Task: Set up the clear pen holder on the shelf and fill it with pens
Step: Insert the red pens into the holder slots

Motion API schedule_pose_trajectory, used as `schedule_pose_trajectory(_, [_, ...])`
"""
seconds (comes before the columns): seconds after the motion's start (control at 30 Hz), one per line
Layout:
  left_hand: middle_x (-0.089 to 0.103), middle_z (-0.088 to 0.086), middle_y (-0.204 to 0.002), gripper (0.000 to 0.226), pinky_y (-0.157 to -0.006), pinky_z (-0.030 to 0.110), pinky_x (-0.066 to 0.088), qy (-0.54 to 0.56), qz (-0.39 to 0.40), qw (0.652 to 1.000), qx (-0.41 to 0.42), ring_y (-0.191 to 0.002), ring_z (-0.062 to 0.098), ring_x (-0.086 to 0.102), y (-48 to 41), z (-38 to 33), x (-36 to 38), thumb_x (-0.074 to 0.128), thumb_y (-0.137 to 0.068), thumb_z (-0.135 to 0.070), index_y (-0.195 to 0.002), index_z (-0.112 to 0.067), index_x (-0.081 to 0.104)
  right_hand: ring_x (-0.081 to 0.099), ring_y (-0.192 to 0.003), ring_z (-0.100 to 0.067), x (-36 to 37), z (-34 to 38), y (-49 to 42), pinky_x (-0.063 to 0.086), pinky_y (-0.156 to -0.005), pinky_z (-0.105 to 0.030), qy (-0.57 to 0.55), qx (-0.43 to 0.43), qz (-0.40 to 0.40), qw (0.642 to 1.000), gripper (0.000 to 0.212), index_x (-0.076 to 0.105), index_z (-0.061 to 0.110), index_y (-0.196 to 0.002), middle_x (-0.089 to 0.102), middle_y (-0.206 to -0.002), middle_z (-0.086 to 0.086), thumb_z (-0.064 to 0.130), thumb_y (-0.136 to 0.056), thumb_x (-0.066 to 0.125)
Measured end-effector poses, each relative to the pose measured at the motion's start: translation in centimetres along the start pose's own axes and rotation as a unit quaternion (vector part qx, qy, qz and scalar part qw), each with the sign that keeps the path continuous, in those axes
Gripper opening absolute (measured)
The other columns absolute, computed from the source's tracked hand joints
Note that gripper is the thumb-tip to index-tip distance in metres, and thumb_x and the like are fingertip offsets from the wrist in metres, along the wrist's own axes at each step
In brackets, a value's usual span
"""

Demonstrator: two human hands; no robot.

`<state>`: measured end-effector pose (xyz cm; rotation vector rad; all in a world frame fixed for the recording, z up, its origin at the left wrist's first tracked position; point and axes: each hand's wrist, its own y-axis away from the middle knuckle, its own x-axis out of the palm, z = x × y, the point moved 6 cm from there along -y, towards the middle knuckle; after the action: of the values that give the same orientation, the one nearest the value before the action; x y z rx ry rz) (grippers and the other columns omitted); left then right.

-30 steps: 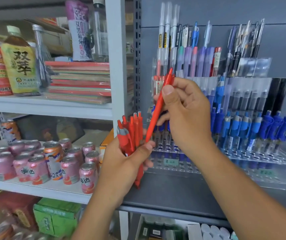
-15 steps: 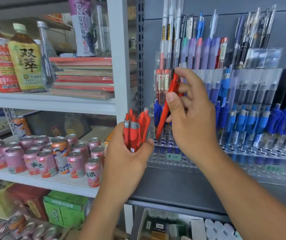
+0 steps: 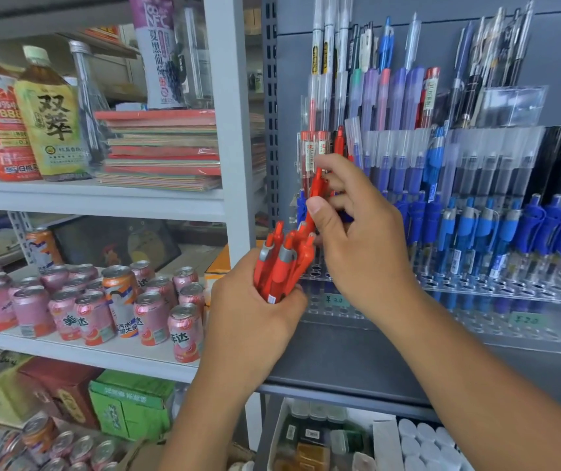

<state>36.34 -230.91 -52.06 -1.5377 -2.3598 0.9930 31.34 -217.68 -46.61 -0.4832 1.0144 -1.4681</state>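
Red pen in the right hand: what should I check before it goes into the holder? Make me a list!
1. Right hand pinches one red pen: ok.
2. Left hand grips the bunch of red pens: ok.
3. Clear pen holder stands on the shelf: ok.
4. Free holes in the front rows: ok.
5. Pen's tip lined up over a hole: cannot tell, the right hand hides it.
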Motion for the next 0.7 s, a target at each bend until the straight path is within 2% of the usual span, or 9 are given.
schedule_pose_trajectory(0.03, [0.043, -0.012, -0.047, 0.043, -0.046, 0.020, 0.032, 0.000, 0.000, 1.000, 0.000, -0.044, 0.008, 0.036, -0.04, -0.03, 0.01, 0.068, -0.075, -0.002, -0.058, -0.037, 0.047, 0.061, -0.097, -0.007, 0.08, 0.00, 0.02, 0.048, -0.087, -0.017, 0.010, -0.003, 0.004, 1.000, 0.042, 0.050, 0.032, -0.138, 0.052, -0.111, 0.023, 0.018, -0.098, 0.058])
schedule_pose_trajectory(0.1, [0.041, -0.014, -0.047, 0.043, -0.045, 0.013, 0.027, 0.003, 0.001, 1.000, -0.001, -0.044, 0.006, 0.034, -0.06, -0.13, 0.06, 0.067, -0.074, 0.000, -0.058, -0.033, 0.044, 0.059, -0.093, -0.008, 0.31, 0.06, 0.07, 0.048, -0.084, -0.017, 0.032, -0.013, 0.013, 0.999, 0.041, 0.052, 0.028, -0.136, 0.055, -0.111, 0.015, 0.015, -0.097, 0.059])
schedule_pose_trajectory(0.23, [0.042, -0.014, -0.048, 0.042, -0.045, 0.012, 0.030, 0.002, 0.007, 1.000, 0.005, -0.045, 0.006, 0.036, 0.04, -0.29, 0.22, 0.068, -0.075, -0.001, -0.061, -0.031, 0.042, 0.050, -0.089, -0.002, 0.62, 0.12, 0.20, 0.048, -0.084, -0.025, 0.090, -0.038, 0.040, 0.994, 0.039, 0.051, 0.025, -0.136, 0.053, -0.107, 0.012, 0.018, -0.098, 0.057])
schedule_pose_trajectory(0.37, [0.046, -0.013, -0.050, 0.038, -0.047, 0.012, 0.033, -0.006, 0.007, 1.000, 0.006, -0.047, 0.006, 0.039, -0.02, -0.31, 0.22, 0.069, -0.076, -0.004, -0.063, -0.029, 0.044, 0.037, -0.080, 0.001, 0.48, 0.28, 0.32, 0.049, -0.077, -0.033, 0.160, -0.059, 0.047, 0.984, 0.040, 0.047, 0.023, -0.139, 0.040, -0.099, 0.017, 0.025, -0.100, 0.052])
schedule_pose_trajectory(0.47, [0.047, -0.013, -0.053, 0.036, -0.048, 0.013, 0.033, 0.007, 0.001, 1.000, 0.004, -0.048, 0.006, 0.040, -0.14, -0.16, 0.08, 0.069, -0.076, -0.005, -0.067, -0.031, 0.047, 0.039, -0.079, -0.002, 0.47, 0.43, 0.37, 0.052, -0.075, -0.039, 0.181, -0.057, 0.052, 0.981, 0.041, 0.045, 0.023, -0.140, 0.042, -0.099, 0.015, 0.028, -0.100, 0.050])
schedule_pose_trajectory(0.5, [0.048, -0.012, -0.054, 0.034, -0.047, 0.014, 0.034, 0.014, 0.000, 1.000, 0.001, -0.048, 0.006, 0.041, -0.18, -0.05, 0.02, 0.070, -0.076, -0.006, -0.069, -0.031, 0.048, 0.046, -0.081, -0.006, 0.44, 0.43, 0.38, 0.053, -0.076, -0.042, 0.177, -0.050, 0.055, 0.981, 0.041, 0.045, 0.024, -0.140, 0.047, -0.101, 0.012, 0.029, -0.099, 0.049])
schedule_pose_trajectory(0.6, [0.051, -0.007, -0.055, 0.030, -0.049, 0.038, 0.045, 0.029, -0.004, 1.000, -0.004, -0.049, 0.017, 0.048, -0.31, 0.37, -0.11, 0.070, -0.077, -0.008, -0.074, -0.032, 0.053, 0.053, -0.084, -0.014, 0.38, 0.33, 0.52, 0.053, -0.076, -0.045, 0.178, -0.041, 0.063, 0.981, 0.043, 0.041, 0.028, -0.142, 0.056, -0.108, 0.006, 0.030, -0.100, 0.048])
schedule_pose_trajectory(0.7, [0.052, -0.005, -0.055, 0.026, -0.052, 0.045, 0.047, 0.032, -0.013, 0.999, -0.005, -0.050, 0.023, 0.050, -0.41, 0.50, -0.17, 0.070, -0.079, -0.010, -0.077, -0.031, 0.055, 0.057, -0.087, -0.016, 0.23, 0.48, 0.69, 0.054, -0.075, -0.045, 0.190, -0.041, 0.057, 0.979, 0.043, 0.041, 0.029, -0.143, 0.058, -0.106, 0.007, 0.029, -0.101, 0.050])
